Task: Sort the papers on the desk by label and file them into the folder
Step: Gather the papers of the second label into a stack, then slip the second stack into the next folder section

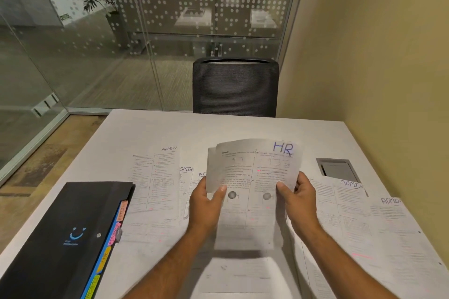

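Papers marked HR (252, 177) are lifted above the worktop (145, 128), left hand (206, 204) and right hand (300, 199) each pinching a side edge. Sorting looks underway; next they likely go behind the HR tab of the folder (60, 233), near left.

Bare bench (150, 128) runs across mid-frame below the chair (235, 87); loose papers (155, 182) cover the centre and right, the folder (63, 233) fills lower left.

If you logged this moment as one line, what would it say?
left hand: grips HR paper | right hand: grips it too | paper: lifted above desk | folder: closed, left
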